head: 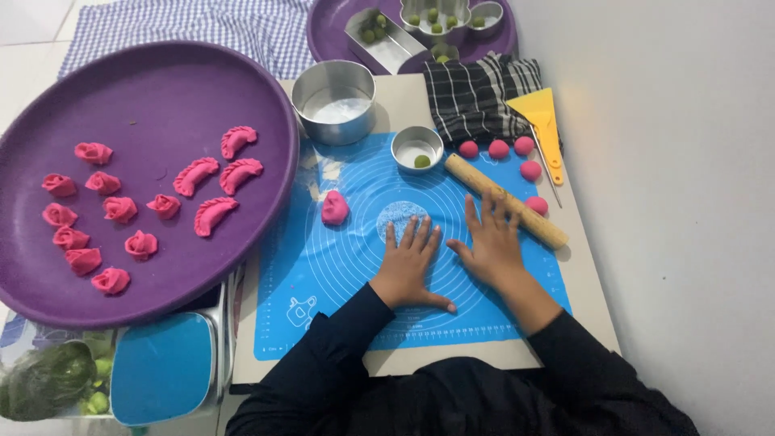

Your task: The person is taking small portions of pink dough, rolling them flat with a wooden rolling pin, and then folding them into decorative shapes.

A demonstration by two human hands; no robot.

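Note:
My left hand (410,262) lies flat, fingers spread, on the blue silicone mat (323,266), just below a floured round patch (401,216). Beside it my right hand (491,241) rests palm down on the mat, its fingertips close to the wooden rolling pin (506,200). Neither hand holds anything. A lump of pink dough (334,207) sits on the mat left of my left hand. Several small pink dough balls (499,148) lie at the mat's far right corner.
A large purple tray (153,89) on the left carries several pink shaped dumplings (216,214) and rose shapes. A metal pot of flour (333,101), a small tin with a green ball (417,148), a yellow scraper (542,121), a checked cloth (476,93) and a second purple tray with tins (404,32) stand behind.

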